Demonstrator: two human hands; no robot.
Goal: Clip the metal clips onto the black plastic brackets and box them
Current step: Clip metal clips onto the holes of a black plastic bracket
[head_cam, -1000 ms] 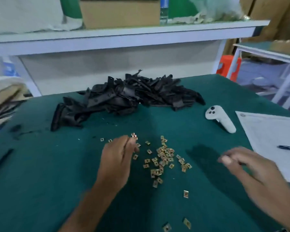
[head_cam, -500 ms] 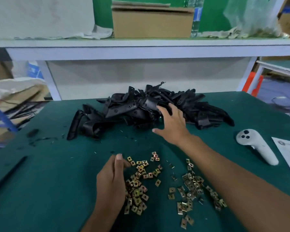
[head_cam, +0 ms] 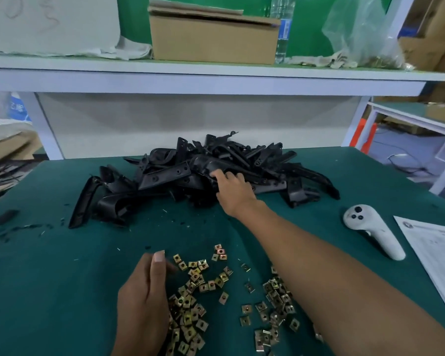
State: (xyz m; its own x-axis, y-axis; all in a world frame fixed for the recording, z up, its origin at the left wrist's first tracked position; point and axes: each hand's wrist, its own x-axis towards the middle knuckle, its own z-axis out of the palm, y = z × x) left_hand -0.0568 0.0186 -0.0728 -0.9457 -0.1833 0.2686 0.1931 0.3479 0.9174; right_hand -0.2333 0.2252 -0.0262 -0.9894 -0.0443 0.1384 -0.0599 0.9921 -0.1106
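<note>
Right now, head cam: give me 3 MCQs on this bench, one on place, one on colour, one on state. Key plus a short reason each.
1. Where does the white controller lie?
A. right of the bracket pile, on the table
B. on the shelf
C. among the metal clips

2. What colour is the table mat?
A. grey
B. dark green
C. orange

3. What is the right hand doing?
A. resting flat on the paper sheet
B. holding the controller
C. reaching into the pile of black brackets

Key:
1 A, it lies on the mat between the pile and the paper sheet.
2 B, the mat shows dark green all round the metal clips.
3 C, its fingers touch a bracket in the pile, while the left hand rests by the clips.
</note>
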